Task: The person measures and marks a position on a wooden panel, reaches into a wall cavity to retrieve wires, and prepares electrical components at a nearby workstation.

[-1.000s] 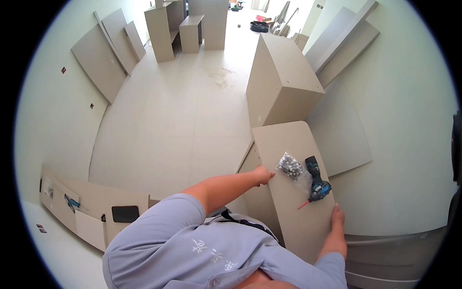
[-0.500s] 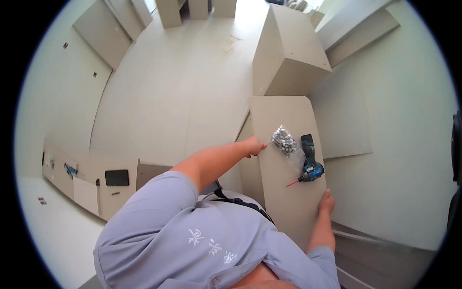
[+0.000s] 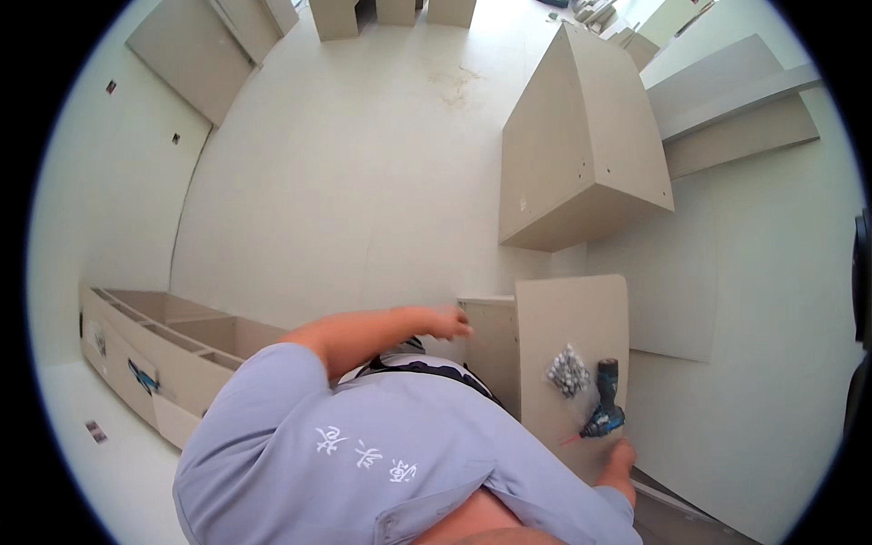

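In front of me, a beige cabinet [image 3: 491,350] stands with a round-cornered top panel [image 3: 572,304]. My left hand [image 3: 447,322] is off that panel, in the air by the cabinet's left side, slightly blurred, its fingers loosely bent and nothing seen in them. Down at the right edge of the panel, my right hand [image 3: 621,457] is closed on the board's rim; part of its fingers is hidden. On the panel lie a blue-black cordless driver [image 3: 606,409] with a red bit and a clear plastic bag of small metal fittings [image 3: 569,372].
Beyond stands a larger beige cabinet box [image 3: 563,154]. Loose boards [image 3: 745,109] lean on the right wall. At the left lies a long open cabinet frame [image 3: 195,327] with a blue tool [image 3: 143,377] on it. Pale floor [image 3: 345,173] stretches ahead; more boxes stand far off.
My left hand has come off the panel's left edge into the air beside the cabinet. My right hand stays at the right edge. The view has shifted, so the panel, driver and bag appear lower.
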`<action>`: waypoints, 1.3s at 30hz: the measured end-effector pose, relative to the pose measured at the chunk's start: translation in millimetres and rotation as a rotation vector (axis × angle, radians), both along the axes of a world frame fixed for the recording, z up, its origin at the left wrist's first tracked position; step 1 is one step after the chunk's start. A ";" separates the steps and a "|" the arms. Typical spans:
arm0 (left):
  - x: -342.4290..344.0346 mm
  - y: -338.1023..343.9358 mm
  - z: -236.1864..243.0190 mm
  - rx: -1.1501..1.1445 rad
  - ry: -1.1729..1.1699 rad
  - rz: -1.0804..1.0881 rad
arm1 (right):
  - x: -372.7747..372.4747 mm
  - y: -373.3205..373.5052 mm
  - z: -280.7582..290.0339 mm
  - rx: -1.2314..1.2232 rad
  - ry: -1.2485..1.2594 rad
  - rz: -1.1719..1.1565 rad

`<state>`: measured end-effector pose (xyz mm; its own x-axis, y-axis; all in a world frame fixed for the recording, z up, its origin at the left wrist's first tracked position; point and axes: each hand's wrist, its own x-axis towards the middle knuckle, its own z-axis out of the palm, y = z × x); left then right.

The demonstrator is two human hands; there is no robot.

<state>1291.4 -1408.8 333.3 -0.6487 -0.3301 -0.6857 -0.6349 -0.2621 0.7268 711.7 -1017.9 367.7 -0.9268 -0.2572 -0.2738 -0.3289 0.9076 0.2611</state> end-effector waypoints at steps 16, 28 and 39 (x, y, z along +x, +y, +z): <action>294.9 -498.8 -24.5 -0.652 -0.085 0.258 | 191.8 -606.4 122.4 -1.291 0.266 0.527; 451.7 -694.5 -117.9 -0.368 -0.627 -0.276 | 466.6 -1035.8 113.9 -1.128 -0.193 1.571; 321.9 -1137.8 -44.6 -0.667 -0.234 0.214 | 495.7 -1037.1 -0.8 -0.684 -0.501 0.247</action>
<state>1613.3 -2546.6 288.8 -0.3845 -0.8281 -0.4078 -0.7776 0.0525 0.6266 1207.4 -2055.0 366.8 -0.6356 -0.6903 -0.3456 -0.4667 0.7002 -0.5403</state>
